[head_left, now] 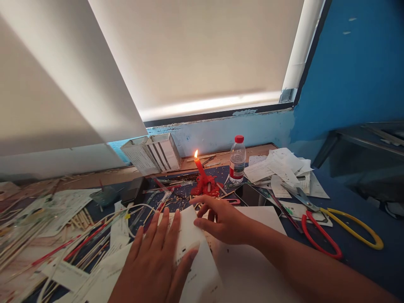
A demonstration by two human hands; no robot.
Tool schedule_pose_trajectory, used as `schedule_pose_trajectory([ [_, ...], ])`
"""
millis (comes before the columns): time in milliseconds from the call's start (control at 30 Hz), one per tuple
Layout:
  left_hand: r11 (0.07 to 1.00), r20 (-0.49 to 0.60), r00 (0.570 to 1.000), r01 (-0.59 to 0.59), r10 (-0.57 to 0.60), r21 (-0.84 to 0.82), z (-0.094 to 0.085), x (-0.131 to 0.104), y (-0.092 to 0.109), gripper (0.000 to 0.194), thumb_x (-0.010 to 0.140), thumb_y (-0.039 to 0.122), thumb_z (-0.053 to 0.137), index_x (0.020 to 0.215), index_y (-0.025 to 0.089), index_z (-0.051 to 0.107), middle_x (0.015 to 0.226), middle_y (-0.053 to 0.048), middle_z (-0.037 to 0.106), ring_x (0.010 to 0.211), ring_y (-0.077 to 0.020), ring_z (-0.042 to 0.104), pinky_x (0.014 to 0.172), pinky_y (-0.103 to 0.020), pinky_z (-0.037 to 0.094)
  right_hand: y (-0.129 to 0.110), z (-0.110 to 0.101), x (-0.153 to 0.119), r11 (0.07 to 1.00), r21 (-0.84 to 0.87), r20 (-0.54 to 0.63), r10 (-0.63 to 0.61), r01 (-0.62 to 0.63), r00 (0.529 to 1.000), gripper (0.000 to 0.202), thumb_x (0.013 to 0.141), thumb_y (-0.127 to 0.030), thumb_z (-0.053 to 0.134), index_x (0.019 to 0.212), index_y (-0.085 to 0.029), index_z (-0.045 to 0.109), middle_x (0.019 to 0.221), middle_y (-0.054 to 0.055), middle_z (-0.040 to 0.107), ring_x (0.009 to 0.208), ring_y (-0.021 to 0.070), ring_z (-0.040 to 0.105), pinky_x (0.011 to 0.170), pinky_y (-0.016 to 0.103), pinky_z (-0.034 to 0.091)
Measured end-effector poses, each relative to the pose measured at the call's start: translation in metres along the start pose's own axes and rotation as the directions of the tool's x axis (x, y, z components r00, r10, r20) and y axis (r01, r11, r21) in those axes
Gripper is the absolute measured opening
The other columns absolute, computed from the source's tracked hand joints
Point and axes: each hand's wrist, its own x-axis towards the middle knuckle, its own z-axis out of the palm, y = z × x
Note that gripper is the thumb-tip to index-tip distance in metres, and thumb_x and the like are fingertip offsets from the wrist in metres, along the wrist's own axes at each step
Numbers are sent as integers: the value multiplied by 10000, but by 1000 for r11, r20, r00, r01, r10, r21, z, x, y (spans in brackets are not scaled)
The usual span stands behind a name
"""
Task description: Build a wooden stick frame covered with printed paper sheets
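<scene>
My left hand lies flat on a sheet of white paper with printed marks, fingers spread and pressing it down. The sheet looks folded over, its edge slanting toward the lower right. At its upper corner, my right hand has curled fingers, with the thumb and fingertips on the paper's edge. A larger white sheet lies beneath my right forearm. Just past my hands, a lit red candle stands tilted in a pool of melted red wax.
A water bottle and a dark phone are behind my right hand. Scissors with red and yellow handles lie at right, near paper scraps. Thin sticks and a white cable clutter the left. Two boxes stand by the wall.
</scene>
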Motion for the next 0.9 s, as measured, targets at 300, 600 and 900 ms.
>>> schedule_pose_trajectory([
  [300,1000,14,1000,27,-26,-13,-1,-3,0,807,885,695,461,1502,177,429,1561,-175,428,1436,-378,400,1076,-603,430,7,2,5,999,5,-70,-43,43,997,236,921,-282,633,1135,-214,708,881,23,705,651,108,563,609,229,442],
  [600,998,24,998,55,-54,-37,0,-1,-1,792,899,670,457,1524,189,391,1561,-165,438,1455,-368,369,1087,-590,422,35,-58,21,919,-392,-423,-148,-33,894,347,909,-130,522,1201,-161,708,1114,116,752,966,233,700,891,385,538],
  [900,1000,-10,1000,15,-15,-10,-1,1,1,800,896,680,454,1485,139,451,1519,-195,481,1401,-385,453,1049,-607,453,13,-13,6,824,-500,-31,-326,268,945,539,995,-364,537,1501,-197,458,1450,116,573,1408,298,434,1146,514,369],
])
